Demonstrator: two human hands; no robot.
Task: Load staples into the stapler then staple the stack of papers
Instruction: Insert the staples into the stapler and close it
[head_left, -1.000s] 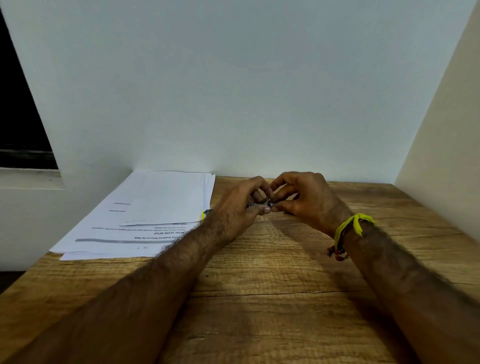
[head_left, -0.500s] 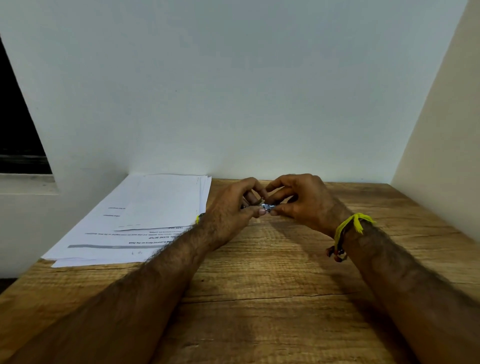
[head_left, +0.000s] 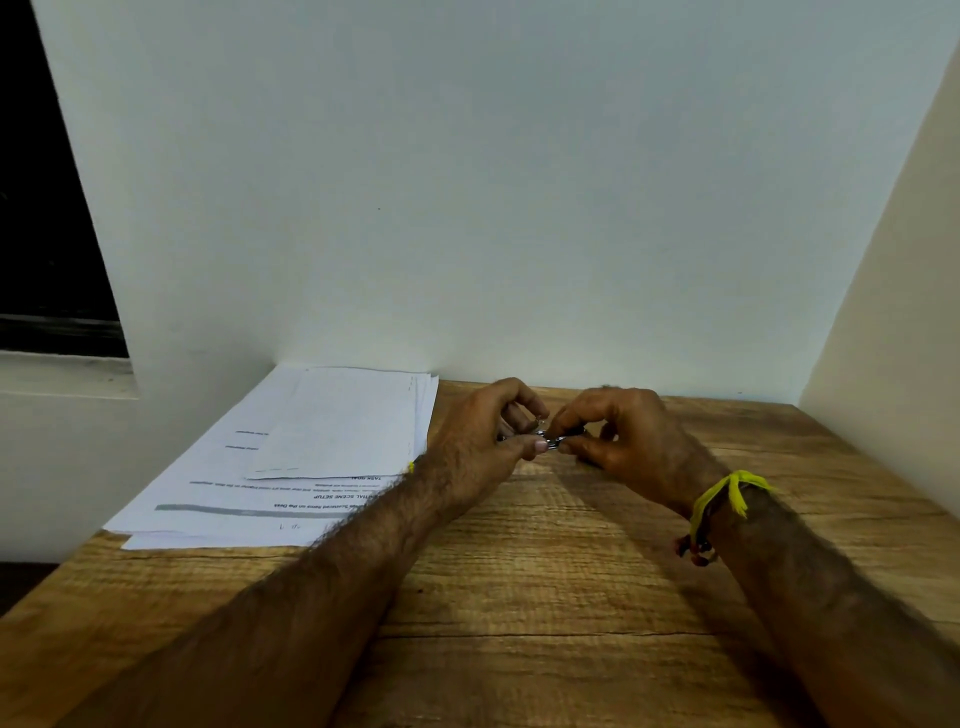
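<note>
My left hand (head_left: 483, 441) and my right hand (head_left: 623, 441) meet above the back of the wooden desk (head_left: 519, 597). Between their fingertips shows a small metallic stapler (head_left: 548, 438), mostly hidden by the fingers. Both hands pinch it, the left thumb on its near side, the right fingers curled over its right end. Whether staples are in it cannot be seen. A stack of white printed papers (head_left: 311, 457) lies flat at the back left of the desk, just left of my left wrist. A small yellow thing (head_left: 411, 466) peeks out by that wrist.
A white wall (head_left: 467, 208) stands right behind the desk, and a cream side wall (head_left: 893, 338) closes the right. A dark window opening (head_left: 47, 234) with a sill is at the left. A yellow thread band (head_left: 727, 493) circles my right wrist.
Both hands stay together on the small metal thing. The fingers have shifted slightly and the right hand has opened a little gap under its curled fingers. The papers have not moved.
</note>
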